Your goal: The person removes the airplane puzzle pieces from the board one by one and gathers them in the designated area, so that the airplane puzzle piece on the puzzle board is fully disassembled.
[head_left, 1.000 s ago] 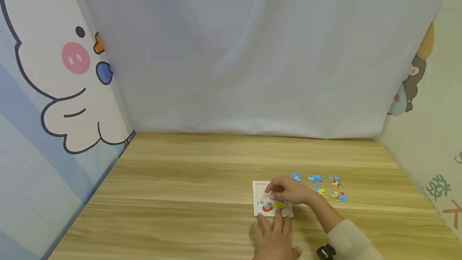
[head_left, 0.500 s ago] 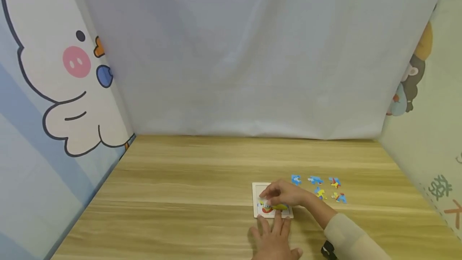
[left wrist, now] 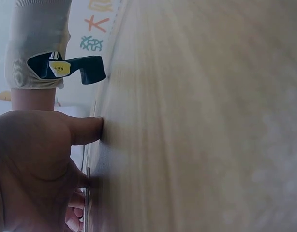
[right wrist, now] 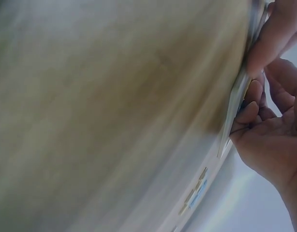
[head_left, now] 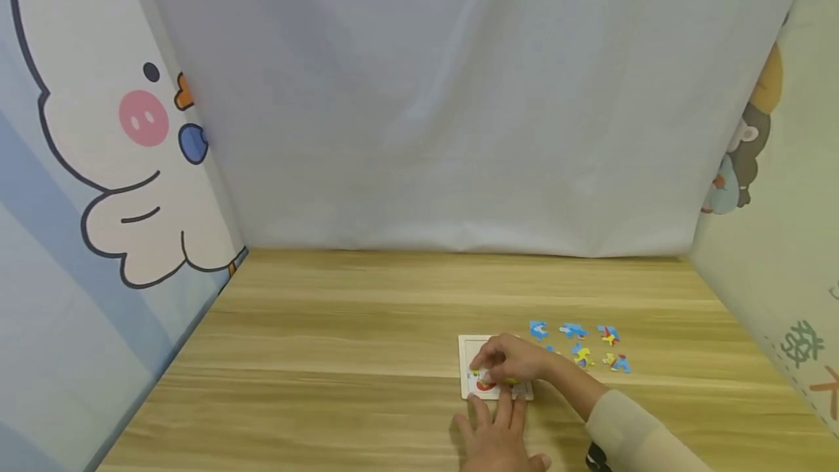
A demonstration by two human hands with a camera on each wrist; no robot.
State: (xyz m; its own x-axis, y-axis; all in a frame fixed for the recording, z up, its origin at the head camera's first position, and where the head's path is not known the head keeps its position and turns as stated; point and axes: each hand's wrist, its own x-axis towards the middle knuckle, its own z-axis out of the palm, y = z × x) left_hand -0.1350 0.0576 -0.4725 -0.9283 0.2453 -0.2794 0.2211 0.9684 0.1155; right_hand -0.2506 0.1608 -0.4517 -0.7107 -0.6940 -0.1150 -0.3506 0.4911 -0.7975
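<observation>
A small pale puzzle tray (head_left: 462,363) lies on the table, with colourful pieces laid along its near side, one showing red (head_left: 485,386). My left hand (head_left: 498,439) lies spread at the near edge, its fingertips on the tray. Above the tray, my right hand (head_left: 514,359) bends its fingers down and pinches at a puzzle piece (head_left: 475,373) near the left side. The fingers partly cover that piece. In the right wrist view, the right thumb and fingers (right wrist: 250,113) are bunched close against the tray (right wrist: 230,116), and the left fingers touch its edge.
Several loose blue and yellow puzzle pieces (head_left: 583,355) lie to the right of the tray on the wooden table (head_left: 328,355). A grey-white curtain (head_left: 419,108) hangs behind. Printed panels stand at both sides. A dark wrist strap (left wrist: 66,66) is on the right sleeve.
My right hand has moved slightly left and nearer over the tray, and its fingertips have come down onto the laid pieces. The left hand keeps its place at the near edge.
</observation>
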